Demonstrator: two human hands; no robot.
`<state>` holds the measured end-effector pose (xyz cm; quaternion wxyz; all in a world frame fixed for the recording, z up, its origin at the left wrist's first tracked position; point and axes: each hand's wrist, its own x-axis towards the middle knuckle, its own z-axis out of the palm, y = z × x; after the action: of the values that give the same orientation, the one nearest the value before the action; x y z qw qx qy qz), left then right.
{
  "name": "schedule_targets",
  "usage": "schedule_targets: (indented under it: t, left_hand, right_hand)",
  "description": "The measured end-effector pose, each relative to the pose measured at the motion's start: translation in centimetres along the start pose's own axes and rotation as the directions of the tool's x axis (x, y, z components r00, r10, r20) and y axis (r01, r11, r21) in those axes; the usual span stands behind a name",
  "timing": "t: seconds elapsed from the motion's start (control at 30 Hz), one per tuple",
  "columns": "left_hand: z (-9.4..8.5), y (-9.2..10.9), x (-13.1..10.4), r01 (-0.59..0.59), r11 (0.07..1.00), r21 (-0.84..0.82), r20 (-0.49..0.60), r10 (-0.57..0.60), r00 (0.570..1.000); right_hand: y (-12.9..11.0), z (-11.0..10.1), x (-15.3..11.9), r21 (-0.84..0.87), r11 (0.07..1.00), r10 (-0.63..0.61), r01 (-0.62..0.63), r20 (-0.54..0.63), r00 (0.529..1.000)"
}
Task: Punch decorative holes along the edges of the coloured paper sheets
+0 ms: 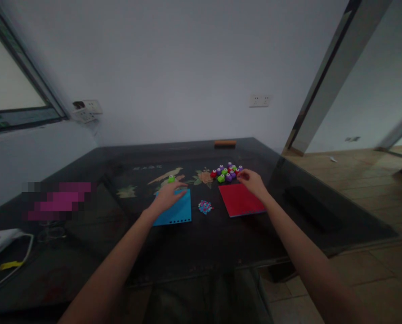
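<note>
My left hand [169,196] is over the upper part of a blue sheet [179,210], fingers apart, with nothing visible in it. Just beyond its fingers sits a green eyeball toy [171,179]. At the right, my right hand [250,179] has its fingertips pinched at the edge of a cluster of red, green and purple eyeball toys [228,173]; what they hold, if anything, is too small to tell. Below that hand lies a red sheet [239,200]. Between the two sheets is a small pile of pink, blue and white beads [205,207].
The dark table [194,252] has a brown bar [225,143] at its back edge and a long black object [310,208] at the right. A white device [0,242] with a cable and a yellow strip [10,265] lie at the left.
</note>
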<state>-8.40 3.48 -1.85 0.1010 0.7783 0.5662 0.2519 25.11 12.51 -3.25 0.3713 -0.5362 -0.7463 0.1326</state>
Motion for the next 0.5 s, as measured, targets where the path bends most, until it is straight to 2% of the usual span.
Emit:
schedule_targets:
  t: [0.1,0.2,0.27,0.37,0.5]
  left_hand:
    - [-1.1,-5.8,-0.7,0.126,0.991,0.054,-0.067,-0.122,0.990]
    - [-1.3,-9.2,-1.3,0.157,0.986,0.048,-0.094,-0.152,0.984]
    - [-1.3,-9.9,-1.6,0.158,0.986,0.048,-0.072,-0.155,0.985]
    - [-1.3,-9.6,-1.8,0.177,0.984,0.011,-0.050,-0.176,0.983]
    - [-1.5,-9.3,-1.9,0.185,0.982,-0.042,0.039,-0.183,0.982]
  right_hand:
    - [-3.3,2.2,0.1,0.074,0.994,-0.084,0.076,0.122,0.989]
    - [-6.6,5.6,0.3,0.146,0.981,-0.162,0.124,0.285,0.945]
    - [-8.5,8.1,0.4,0.127,0.981,-0.182,0.145,0.358,0.916]
    - [-10.7,11.4,0.8,0.052,0.979,-0.198,0.197,0.456,0.867]
    - [-11.8,13.7,0.9,-0.072,0.965,-0.192,0.253,0.463,0.865]
